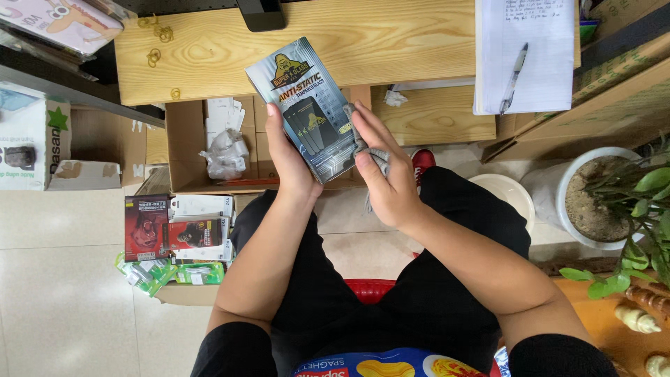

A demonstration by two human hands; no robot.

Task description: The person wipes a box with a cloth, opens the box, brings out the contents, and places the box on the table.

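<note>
Pale floor tiles (63, 279) spread below me, and a light wooden table (209, 49) runs across the top of my head view, with a lined notepad (527, 52) and a pen (513, 77) lying on it at the right. Under the table sits an open cardboard box (185, 150) with crumpled plastic wrap (225, 157) inside. I am sitting, black shorts over my knees. My left hand (289, 164) is closed around the lower left edge of a flat, glossy silver-and-blue retail packet (307, 108), holding it tilted up above my lap, in front of the box. My right hand (384, 171) presses against the packet's right edge, fingers curled over a small grey cloth (373, 153). To my left, more boxed packets (178, 234) lie stacked near the floor. A white pot with soil (593, 199) and green leaves (645, 209) stands at my right.
</note>
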